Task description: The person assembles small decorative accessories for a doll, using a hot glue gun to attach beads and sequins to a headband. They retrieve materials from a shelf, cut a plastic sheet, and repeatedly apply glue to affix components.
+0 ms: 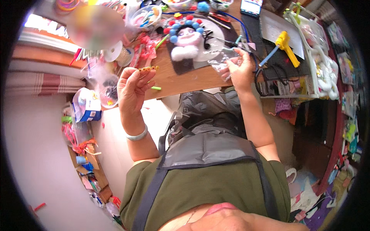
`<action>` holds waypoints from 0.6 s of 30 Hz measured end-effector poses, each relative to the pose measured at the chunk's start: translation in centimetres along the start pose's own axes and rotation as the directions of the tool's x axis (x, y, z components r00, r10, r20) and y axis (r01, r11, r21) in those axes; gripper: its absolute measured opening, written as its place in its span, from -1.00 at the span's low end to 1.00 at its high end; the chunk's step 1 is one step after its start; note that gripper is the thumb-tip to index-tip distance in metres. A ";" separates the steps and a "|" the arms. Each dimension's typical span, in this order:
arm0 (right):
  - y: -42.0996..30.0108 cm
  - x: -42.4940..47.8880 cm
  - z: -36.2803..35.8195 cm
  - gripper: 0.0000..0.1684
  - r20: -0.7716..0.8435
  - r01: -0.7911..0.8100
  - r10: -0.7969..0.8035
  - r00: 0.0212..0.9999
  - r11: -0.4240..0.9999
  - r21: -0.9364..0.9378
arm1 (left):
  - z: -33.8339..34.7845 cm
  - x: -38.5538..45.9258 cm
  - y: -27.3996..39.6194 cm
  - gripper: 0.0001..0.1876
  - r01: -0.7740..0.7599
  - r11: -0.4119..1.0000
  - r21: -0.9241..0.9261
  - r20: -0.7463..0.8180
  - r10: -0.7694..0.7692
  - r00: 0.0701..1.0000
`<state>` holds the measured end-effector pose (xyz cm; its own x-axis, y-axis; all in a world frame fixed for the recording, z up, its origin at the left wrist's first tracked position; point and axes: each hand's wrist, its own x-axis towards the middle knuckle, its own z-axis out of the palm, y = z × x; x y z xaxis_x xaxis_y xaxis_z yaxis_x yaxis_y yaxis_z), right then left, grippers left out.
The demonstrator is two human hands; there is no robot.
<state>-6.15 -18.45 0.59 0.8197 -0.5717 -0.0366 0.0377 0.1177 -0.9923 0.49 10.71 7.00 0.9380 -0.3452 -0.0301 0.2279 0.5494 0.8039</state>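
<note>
Raised at the table's left front, my left hand (133, 86) pinches a short gold-coloured ornamental strip (149, 68) between thumb and fingers. My right hand (241, 69) holds a small clear plastic bag (221, 62) over the table's front edge; small items seem to be inside, too blurred to name. Between and beyond the hands, a doll's head (187, 36) with a headdress of red and blue pompoms and a white fluffy collar (185, 53) lies on a dark mat (183, 67) with a pale disc (216, 37). Pliers (245, 46) lie just past my right hand.
A yellow hot glue gun (284, 47) rests on the right, beside a black cable (260, 82) and a white rack (310, 57) of supplies. Plastic tubs (147, 17) and a phone (251, 7) stand at the back. Left are spools (125, 57) and red trimmings (144, 47).
</note>
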 end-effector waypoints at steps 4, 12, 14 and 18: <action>-0.1 0.6 0.2 -0.49 0.054 0.025 -0.019 0.998 0.993 -0.117 | -0.6 -2.0 1.0 -0.95 0.054 0.998 -0.013 0.013 -0.054 0.998; -1.8 0.1 0.6 -0.36 0.165 0.407 -0.451 0.877 0.515 -0.754 | -0.3 -1.8 -1.9 -0.84 0.159 0.985 0.059 0.009 -0.160 0.987; -2.5 -0.8 0.4 -0.39 0.223 0.350 -0.371 0.901 0.323 -0.879 | 0.1 -1.6 -2.8 -0.84 0.170 0.984 0.058 -0.004 -0.170 0.985; -3.5 -1.6 -1.0 -0.56 0.202 0.386 -0.452 0.869 0.362 -0.848 | 0.3 -0.7 -3.9 -0.83 0.163 0.982 0.095 0.026 -0.166 0.986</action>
<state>-8.13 -18.76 4.03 0.8106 -0.3855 0.4408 -0.1545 -0.8669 -0.4739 -1.20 8.56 4.04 0.8799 -0.4515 -0.1480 0.3523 0.4109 0.8409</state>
